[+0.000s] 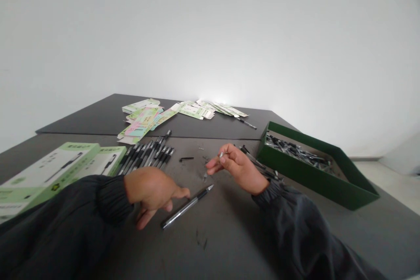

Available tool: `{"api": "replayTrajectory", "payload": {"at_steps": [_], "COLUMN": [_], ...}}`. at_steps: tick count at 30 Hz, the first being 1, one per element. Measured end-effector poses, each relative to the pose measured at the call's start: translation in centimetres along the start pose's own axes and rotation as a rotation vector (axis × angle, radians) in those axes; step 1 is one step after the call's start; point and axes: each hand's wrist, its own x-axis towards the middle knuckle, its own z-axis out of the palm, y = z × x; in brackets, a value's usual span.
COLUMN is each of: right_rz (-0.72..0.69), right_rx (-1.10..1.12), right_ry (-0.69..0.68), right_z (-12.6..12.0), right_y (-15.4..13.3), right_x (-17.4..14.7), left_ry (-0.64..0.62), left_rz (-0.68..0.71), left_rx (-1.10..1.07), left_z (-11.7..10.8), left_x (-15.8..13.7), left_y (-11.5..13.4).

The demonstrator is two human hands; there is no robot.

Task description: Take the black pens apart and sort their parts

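My left hand (pixel 155 190) is over the near part of the table, fingers apart and nothing visible in them. Just right of its fingertips lies an uncapped clear pen (pixel 187 208) with a black grip, its metal tip pointing away to the right; whether a finger touches it I cannot tell. My right hand (pixel 238 166) is raised a little with thumb and fingers pinched. A tiny pale piece (pixel 221 155) shows between them, too small to name. A black pen cap (pixel 187 158) lies between the hands, farther back. Small clear bits (pixel 205 177) are scattered below the right fingers.
Capped pens (pixel 147 151) lie in a row behind my left hand, beside green-and-white pen boxes (pixel 62 162). A green box (pixel 315 183) full of pen parts stands at right, with more pens (pixel 252 157) beside it. Flattened cartons (pixel 144 122) and a single pen (pixel 246 123) lie at the back.
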Motion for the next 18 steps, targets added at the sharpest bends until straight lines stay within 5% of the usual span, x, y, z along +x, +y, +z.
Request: {"api": "replayTrajectory", "payload": {"at_steps": [10, 18], "right_rz": [0.003, 0.138], "right_rx": [-0.027, 0.171], "right_ry": [0.020, -0.022], "right_z": [2.6, 6.4], "right_y": [-1.1, -0.6], "right_x": [-0.7, -1.0], "left_ry": [-0.115, 0.210], "left_rz": [-0.121, -0.071], "left_rx": [0.009, 0.351], "left_z": [-0.7, -1.7], "left_x": [-1.3, -4.4], "left_y": [1.2, 3.6]}}
